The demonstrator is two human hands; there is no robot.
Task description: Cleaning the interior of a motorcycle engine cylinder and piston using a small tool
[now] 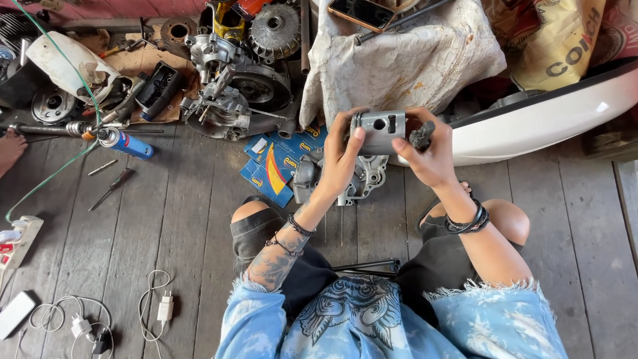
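At the far left we saw a white plastic power strip (18,240) lying on the rough grey wooden plank floor (179,219). Near it lay thin white charger cables (154,307), all curly. Higher up sat a smooth blue spray can (129,144) lying on its side, and just below it a small dark screwdriver (111,189). Next came a lumpy grey metal engine block (234,86), greasy and full of round holes. Under it lay flat blue cardboard boxes (274,166) with yellow and red stripes.

In the middle, our left hand (342,156) was wrapped around the left end of a round, shiny grey metal piston (380,131), with the thumb pressed on its side. The piston was up in the air, above a bumpy silver metal cover (362,178) on the floor. Our right hand (432,156) held the right end of the piston and also pinched a small dark rough block (421,135). Both hands were close together, clamped on the piston.

Behind them hung a crinkly white cloth (405,60), and to the right curved a smooth white plastic panel (551,113).
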